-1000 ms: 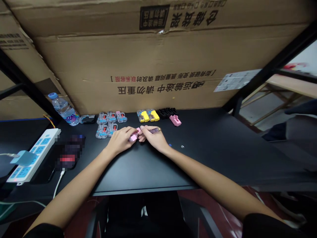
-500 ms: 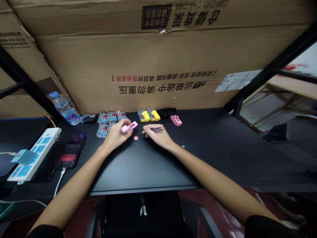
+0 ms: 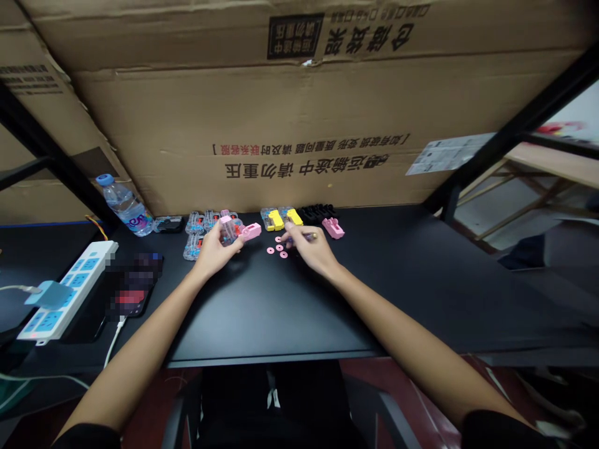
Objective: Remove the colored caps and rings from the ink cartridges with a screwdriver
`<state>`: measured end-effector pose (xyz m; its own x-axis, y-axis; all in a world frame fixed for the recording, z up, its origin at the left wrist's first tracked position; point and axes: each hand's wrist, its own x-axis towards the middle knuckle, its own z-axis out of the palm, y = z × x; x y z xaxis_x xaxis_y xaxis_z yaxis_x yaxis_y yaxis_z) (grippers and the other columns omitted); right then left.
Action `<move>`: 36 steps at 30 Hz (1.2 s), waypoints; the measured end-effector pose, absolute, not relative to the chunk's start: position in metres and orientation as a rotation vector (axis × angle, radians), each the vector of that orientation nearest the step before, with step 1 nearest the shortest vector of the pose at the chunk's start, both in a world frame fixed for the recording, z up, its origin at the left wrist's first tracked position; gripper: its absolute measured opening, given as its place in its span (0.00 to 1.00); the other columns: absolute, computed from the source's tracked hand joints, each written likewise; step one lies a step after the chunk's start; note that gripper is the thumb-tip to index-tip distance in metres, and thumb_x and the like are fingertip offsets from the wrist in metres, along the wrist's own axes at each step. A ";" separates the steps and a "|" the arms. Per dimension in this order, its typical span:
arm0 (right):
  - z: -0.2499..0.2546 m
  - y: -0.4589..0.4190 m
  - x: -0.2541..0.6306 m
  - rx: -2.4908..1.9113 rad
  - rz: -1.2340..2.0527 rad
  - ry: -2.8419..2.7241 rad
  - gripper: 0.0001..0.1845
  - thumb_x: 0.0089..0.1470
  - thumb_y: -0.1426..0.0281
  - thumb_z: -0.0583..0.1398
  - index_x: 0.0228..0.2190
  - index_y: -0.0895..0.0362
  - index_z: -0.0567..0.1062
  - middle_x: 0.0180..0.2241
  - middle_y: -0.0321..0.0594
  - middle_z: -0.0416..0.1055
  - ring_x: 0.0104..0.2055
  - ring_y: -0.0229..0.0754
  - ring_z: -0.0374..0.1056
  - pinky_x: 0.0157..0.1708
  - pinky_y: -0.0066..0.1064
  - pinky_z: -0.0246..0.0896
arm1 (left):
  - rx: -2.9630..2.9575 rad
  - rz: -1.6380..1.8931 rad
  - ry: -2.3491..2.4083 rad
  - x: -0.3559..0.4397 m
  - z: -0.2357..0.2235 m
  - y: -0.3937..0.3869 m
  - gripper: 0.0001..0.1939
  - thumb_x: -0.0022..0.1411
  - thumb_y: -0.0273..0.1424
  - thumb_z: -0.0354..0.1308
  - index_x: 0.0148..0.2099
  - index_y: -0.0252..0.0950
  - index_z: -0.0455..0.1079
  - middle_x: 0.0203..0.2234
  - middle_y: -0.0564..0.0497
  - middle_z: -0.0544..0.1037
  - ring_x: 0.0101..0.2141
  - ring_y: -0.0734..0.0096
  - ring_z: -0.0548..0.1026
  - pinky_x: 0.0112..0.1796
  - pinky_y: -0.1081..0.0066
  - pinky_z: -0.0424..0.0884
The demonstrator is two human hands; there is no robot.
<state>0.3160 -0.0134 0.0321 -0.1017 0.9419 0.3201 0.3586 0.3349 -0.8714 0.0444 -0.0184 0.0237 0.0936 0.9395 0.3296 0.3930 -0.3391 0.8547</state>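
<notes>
**Left hand (image 3: pixel 215 249) grips the clear-and-pink case (image 3: pixel 229 231), right hand (image 3: pixel 313 251) on the pen-like tool (image 3: pixel 311 237)!**

Here we are at the tabletop (image 3: pixel 262 312), and I have both hands at work! My left hand wraps its fingers and thumb around the clear-and-pink case, holding it tilted above the surface, left of centre. At its right end a pink end piece (image 3: pixel 251 231) juts toward my other hand; whether the two are joined, I can't tell from here.

Over on the right, my right hand pinches the slim pen-like tool, its gold-coloured end pointing right. And look, right beside those fingertips: four pink rings (image 3: pixel 283 256) lie loosely grouped on the tabletop, between the hands!

Along the back, behind my left hand, sit more clear cases (image 3: pixel 193 246), some partly hidden by it. Two yellow-and-clear cases (image 3: pixel 275 221) stand just behind the rings, then a row of black parts (image 3: pixel 318 214), with a pink part (image 3: pixel 333 228) lying just in front of their right end. Out at far left I see a water bottle (image 3: pixel 125 206) leaning back, a phone (image 3: pixel 140 284) on its cable and a white power strip (image 3: pixel 70 293). Behind everything rises a big cardboard sheet (image 3: pixel 299 106), its printing upside down.
</notes>
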 end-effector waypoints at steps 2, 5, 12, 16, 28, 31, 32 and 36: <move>0.043 -0.015 0.317 -1.107 0.652 -1.656 0.32 0.70 0.47 0.52 0.27 0.53 0.81 0.34 0.45 0.80 0.40 0.50 0.76 0.45 0.39 0.70 | 1.664 1.236 1.206 0.048 0.027 -0.020 0.25 0.64 0.46 0.67 0.56 0.36 0.70 0.47 0.42 0.82 0.39 0.61 0.83 0.33 0.64 0.84; 0.055 -0.023 0.312 -0.963 0.515 -1.774 0.24 0.72 0.52 0.53 0.35 0.53 0.81 0.41 0.46 0.78 0.45 0.51 0.74 0.50 0.42 0.69 | 1.574 1.187 1.095 0.053 0.033 -0.026 0.29 0.62 0.47 0.69 0.57 0.37 0.68 0.45 0.43 0.82 0.37 0.62 0.82 0.28 0.68 0.82; 0.044 -0.038 0.291 -0.780 0.623 -2.099 0.14 0.70 0.56 0.59 0.47 0.52 0.75 0.44 0.45 0.72 0.43 0.47 0.70 0.45 0.38 0.69 | 1.668 1.095 1.020 0.064 0.037 -0.037 0.21 0.67 0.51 0.64 0.47 0.38 0.70 0.36 0.51 0.79 0.26 0.71 0.78 0.27 0.69 0.78; 0.036 -0.038 0.288 -0.760 0.762 -2.063 0.14 0.70 0.56 0.60 0.45 0.54 0.74 0.42 0.42 0.70 0.41 0.44 0.68 0.43 0.35 0.66 | 1.700 1.083 1.046 0.065 0.036 -0.039 0.21 0.70 0.52 0.59 0.45 0.39 0.70 0.29 0.54 0.76 0.23 0.72 0.76 0.26 0.70 0.74; 0.041 -0.043 0.284 -0.891 0.960 -1.852 0.14 0.68 0.57 0.59 0.47 0.53 0.74 0.32 0.35 0.72 0.32 0.40 0.65 0.33 0.31 0.61 | 1.817 1.049 1.030 0.061 0.040 -0.043 0.21 0.75 0.52 0.54 0.47 0.38 0.68 0.28 0.55 0.74 0.24 0.71 0.73 0.29 0.70 0.70; 0.041 -0.040 0.287 -0.901 0.947 -1.925 0.11 0.66 0.60 0.60 0.40 0.55 0.76 0.27 0.33 0.70 0.28 0.38 0.63 0.31 0.30 0.58 | 1.862 1.007 0.989 0.062 0.040 -0.044 0.21 0.75 0.51 0.54 0.48 0.38 0.68 0.32 0.53 0.74 0.26 0.71 0.74 0.30 0.69 0.72; 0.041 -0.039 0.288 -0.908 0.919 -1.968 0.11 0.65 0.61 0.60 0.35 0.56 0.76 0.26 0.33 0.69 0.27 0.38 0.62 0.30 0.30 0.56 | 1.889 0.999 0.980 0.062 0.039 -0.044 0.20 0.75 0.51 0.54 0.47 0.38 0.68 0.33 0.52 0.74 0.26 0.71 0.74 0.31 0.69 0.72; 0.042 -0.038 0.288 -0.909 0.785 -2.016 0.15 0.63 0.65 0.58 0.25 0.57 0.73 0.23 0.33 0.68 0.25 0.36 0.59 0.30 0.30 0.53 | 2.022 1.026 0.987 0.063 0.038 -0.044 0.19 0.76 0.49 0.52 0.46 0.38 0.68 0.35 0.51 0.74 0.31 0.68 0.74 0.35 0.67 0.72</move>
